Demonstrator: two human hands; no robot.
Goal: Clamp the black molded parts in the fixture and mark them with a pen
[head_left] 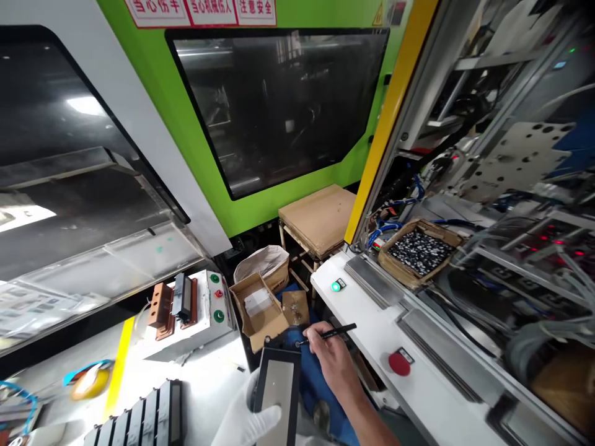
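Gloved left hand (pixel 244 418) grips panel (pixel 276 390); right hand (pixel 332 359) holds pen (pixel 328 335).

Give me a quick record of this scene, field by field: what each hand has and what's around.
left hand: gloved, holds a flat dark panel
right hand: bare, holds a black pen, tip at the panel's top edge
behind: green machine with dark window
right: white counter, red button, cardboard tray of small parts

flat black panel (pixel 276 387), slim black pen (pixel 328 334)
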